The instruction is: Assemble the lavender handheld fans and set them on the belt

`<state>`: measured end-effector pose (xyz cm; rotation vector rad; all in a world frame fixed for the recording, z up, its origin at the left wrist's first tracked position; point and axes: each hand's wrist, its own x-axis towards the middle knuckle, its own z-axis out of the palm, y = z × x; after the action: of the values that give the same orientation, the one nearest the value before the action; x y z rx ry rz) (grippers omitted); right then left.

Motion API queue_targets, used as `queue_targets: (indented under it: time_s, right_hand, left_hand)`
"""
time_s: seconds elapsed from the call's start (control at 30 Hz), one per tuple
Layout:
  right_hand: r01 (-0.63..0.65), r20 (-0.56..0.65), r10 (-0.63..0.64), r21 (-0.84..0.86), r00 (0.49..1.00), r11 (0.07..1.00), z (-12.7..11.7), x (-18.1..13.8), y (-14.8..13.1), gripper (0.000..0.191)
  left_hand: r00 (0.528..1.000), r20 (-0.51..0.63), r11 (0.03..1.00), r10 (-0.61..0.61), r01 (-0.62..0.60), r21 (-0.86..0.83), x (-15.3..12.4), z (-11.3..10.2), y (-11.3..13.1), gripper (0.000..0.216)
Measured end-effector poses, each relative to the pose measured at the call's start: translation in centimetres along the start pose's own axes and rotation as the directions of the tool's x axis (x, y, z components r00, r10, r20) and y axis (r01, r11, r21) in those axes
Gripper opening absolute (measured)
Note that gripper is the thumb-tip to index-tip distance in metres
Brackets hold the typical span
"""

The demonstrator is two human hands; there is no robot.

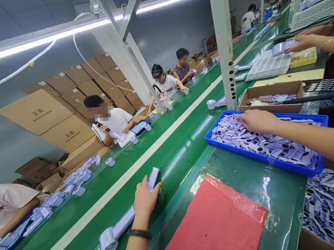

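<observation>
Left hand: The bare left hand point(146, 200), wearing a dark band point(139, 234) at the wrist, is reaching over the belt; its thumb and fingers are closing around a smooth lavender plastic bar point(153, 178), whose end is sticking out beyond them.
Green belt: The glossy green conveyor belt point(175, 166) is running diagonally through the view; a lavender plastic handheld device with a round head point(108, 241) is lying on it beside the left wrist. Whether the bar is belonging to this same device, I cannot tell, as the hand is covering the join.
Right hand: The bare right hand point(259, 120) is reaching in over the tray, palm down with fingers bent, its fingertips meeting the parts; whether it is pinching one, I cannot tell.
Blue tray: The shallow blue plastic tray point(272, 162) is holding a heap of small flat lavender parts point(251, 142), some showing black ovals.
Red mat: A flat red sheet point(213, 220) is lying taped to the bench, between the left hand and the tray.
Lower right: More lavender parts are filling a brown cardboard box point(315, 240).
Upper right: A co-worker's hand point(305, 41) is holding another lavender piece point(280, 48).
Far side: Several co-workers are sitting along the belt.
</observation>
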<state>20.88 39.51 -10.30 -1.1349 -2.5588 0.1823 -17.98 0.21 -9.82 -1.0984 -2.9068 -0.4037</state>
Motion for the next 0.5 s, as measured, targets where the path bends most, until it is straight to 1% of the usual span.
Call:
queue_targets:
  time_s: [0.07, 0.1, 0.17, 0.2, 0.23, 0.27, 0.3, 0.37, 0.4, 0.47, 0.5]
  right_hand:
    - [0.01, -0.026, -0.006, 0.147, 1.0, 0.989, -0.5, -1.1, -2.0, 0.028]
    - [0.029, -0.025, -0.024, 0.232, 0.999, 0.972, -0.4, -2.0, -3.5, 0.029]
    - [0.092, 0.008, -0.104, 0.418, 0.995, 0.904, 0.4, -5.0, -7.2, 0.029]
    - [0.137, 0.042, -0.184, 0.508, 0.982, 0.851, 1.0, -7.0, -9.2, 0.026]
    - [0.173, 0.082, -0.278, 0.607, 0.957, 0.776, 1.8, -9.2, -11.2, 0.027]
    - [0.16, 0.093, -0.328, 0.729, 0.94, 0.666, 2.5, -11.4, -12.9, 0.027]
    - [0.14, 0.157, -0.409, 0.781, 0.899, 0.608, 3.3, -13.4, -14.4, 0.025]
    - [0.152, 0.194, -0.488, 0.798, 0.851, 0.583, 4.7, -16.7, -16.3, 0.024]
    - [0.172, 0.21, -0.518, 0.785, 0.829, 0.595, 5.2, -17.8, -16.7, 0.024]
    - [0.224, 0.224, -0.552, 0.745, 0.803, 0.628, 6.2, -18.8, -16.5, 0.028]
    - [0.244, 0.224, -0.548, 0.718, 0.806, 0.652, 6.6, -18.9, -16.1, 0.03]
  left_hand:
    - [0.998, -0.002, 0.997, -0.069, 0.069, -0.023, 0.6, 0.1, 0.3, 0.055]
    - [0.997, -0.011, 0.997, -0.07, 0.07, -0.034, 0.5, 0.0, 0.3, 0.043]
    - [0.999, -0.048, 0.998, -0.008, 0.005, -0.064, -0.9, -0.4, 0.4, 0.021]
    - [0.996, -0.075, 0.996, 0.04, -0.046, -0.077, -2.1, -0.6, 0.6, 0.013]
    - [0.991, -0.101, 0.991, 0.091, -0.1, -0.085, -3.6, -0.9, 0.8, 0.009]
    - [0.983, -0.12, 0.985, 0.137, -0.148, -0.091, -5.2, -1.1, 1.1, 0.01]
    - [0.973, -0.135, 0.976, 0.185, -0.199, -0.093, -6.9, -1.2, 1.5, 0.013]
    - [0.933, -0.177, 0.94, 0.312, -0.331, -0.085, -9.9, -1.4, 2.0, 0.015]
    - [0.902, -0.193, 0.91, 0.387, -0.407, -0.076, -11.1, -1.4, 2.1, 0.014]
    - [0.842, -0.179, 0.848, 0.509, -0.526, -0.062, -12.9, -1.3, 2.0, 0.018]
    - [0.829, -0.147, 0.832, 0.54, -0.552, -0.058, -13.6, -1.3, 1.9, 0.021]
